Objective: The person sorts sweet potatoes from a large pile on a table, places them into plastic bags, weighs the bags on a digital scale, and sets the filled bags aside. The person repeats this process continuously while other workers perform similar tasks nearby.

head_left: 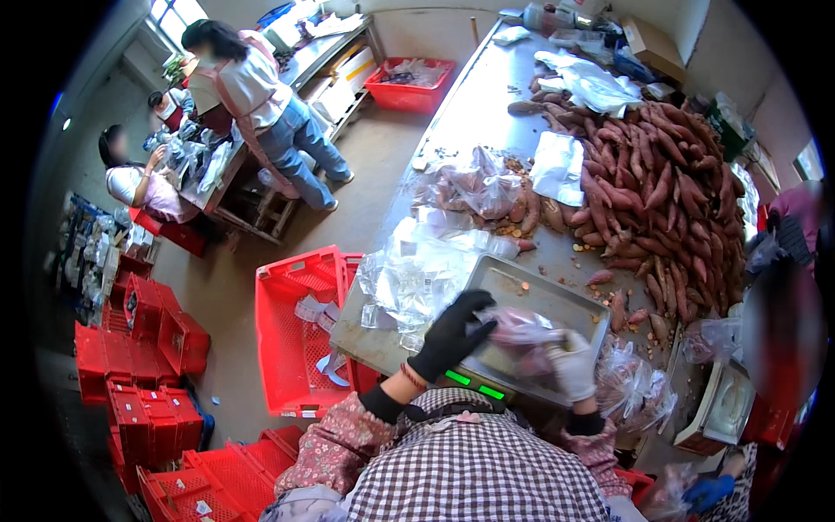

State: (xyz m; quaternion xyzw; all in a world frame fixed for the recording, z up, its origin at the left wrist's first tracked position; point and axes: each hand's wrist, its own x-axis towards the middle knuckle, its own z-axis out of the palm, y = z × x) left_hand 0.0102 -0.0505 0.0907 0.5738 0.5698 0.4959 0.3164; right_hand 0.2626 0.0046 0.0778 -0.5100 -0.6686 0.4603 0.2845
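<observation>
A clear plastic bag of sweet potatoes (pixel 520 335), slightly blurred, is between my hands above a shallow metal tray (pixel 581 300). My left hand (pixel 450 337), in a black glove, has its fingers curled at the bag's left end. On the right end, my right hand (pixel 571 367) in a white glove is closed around the plastic. Two small green-lit displays (pixel 474 384) show at the tray's near side. Clear plastic bags (pixel 413 270) lie in a loose pile left of the tray.
A large heap of sweet potatoes (pixel 657 187) covers the table's right side. Filled bags (pixel 631 383) sit right of the tray. A red crate (pixel 283 348) stands to the left, with stacked red crates (pixel 152 348) farther left. A co-worker's blue-gloved hand (pixel 709 493) is at lower right; other people are at far left.
</observation>
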